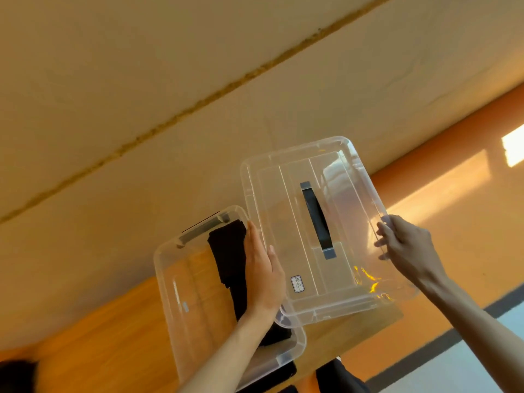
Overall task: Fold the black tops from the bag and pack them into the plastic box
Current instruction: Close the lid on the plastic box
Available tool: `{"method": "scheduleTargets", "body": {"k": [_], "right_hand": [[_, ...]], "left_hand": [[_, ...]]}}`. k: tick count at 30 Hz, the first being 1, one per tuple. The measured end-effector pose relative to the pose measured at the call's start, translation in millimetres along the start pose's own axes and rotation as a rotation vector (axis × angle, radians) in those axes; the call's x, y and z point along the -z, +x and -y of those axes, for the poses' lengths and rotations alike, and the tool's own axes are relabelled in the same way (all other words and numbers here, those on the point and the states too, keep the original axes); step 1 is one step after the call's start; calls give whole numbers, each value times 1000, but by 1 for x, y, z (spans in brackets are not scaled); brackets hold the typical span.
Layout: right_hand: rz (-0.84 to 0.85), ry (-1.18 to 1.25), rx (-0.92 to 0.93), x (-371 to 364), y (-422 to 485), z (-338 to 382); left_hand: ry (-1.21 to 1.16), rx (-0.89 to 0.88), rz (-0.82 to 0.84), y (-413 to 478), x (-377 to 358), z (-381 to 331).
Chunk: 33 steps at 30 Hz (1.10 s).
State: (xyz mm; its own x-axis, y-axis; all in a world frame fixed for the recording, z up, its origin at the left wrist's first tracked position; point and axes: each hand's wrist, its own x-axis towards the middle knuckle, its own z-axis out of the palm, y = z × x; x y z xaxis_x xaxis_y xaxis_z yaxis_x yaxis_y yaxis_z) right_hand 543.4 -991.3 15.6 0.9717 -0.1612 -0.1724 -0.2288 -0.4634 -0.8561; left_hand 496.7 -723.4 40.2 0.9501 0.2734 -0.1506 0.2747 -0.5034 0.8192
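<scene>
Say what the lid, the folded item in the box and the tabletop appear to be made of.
Lid: clear glossy plastic, see-through with glare; its handle looks dark grey plastic. Folded item: black matte fabric, soft creases. Tabletop: wood or wood-look laminate, judging by grain lines.

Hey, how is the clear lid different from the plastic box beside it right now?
The lid is held between the left hand and right hand; the box sits on the wooden table. The lid is shallow with a dark central handle; the box is deep with grey clips at its ends. The box holds folded black tops; the lid carries nothing. Both are clear plastic.
</scene>
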Motion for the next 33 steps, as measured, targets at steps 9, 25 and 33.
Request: {"method": "scheduleTargets", "body": {"k": [9, 25, 33], "right_hand": [[132, -201, 265, -111, -70, 39], [178, -339, 258, -181, -128, 57], [165, -630, 299, -198, -125, 38]], "left_hand": [[54, 181, -203, -66, 103, 84], [102, 244, -211, -100, 132, 181], [308, 162, -189, -91, 135, 198]]}}
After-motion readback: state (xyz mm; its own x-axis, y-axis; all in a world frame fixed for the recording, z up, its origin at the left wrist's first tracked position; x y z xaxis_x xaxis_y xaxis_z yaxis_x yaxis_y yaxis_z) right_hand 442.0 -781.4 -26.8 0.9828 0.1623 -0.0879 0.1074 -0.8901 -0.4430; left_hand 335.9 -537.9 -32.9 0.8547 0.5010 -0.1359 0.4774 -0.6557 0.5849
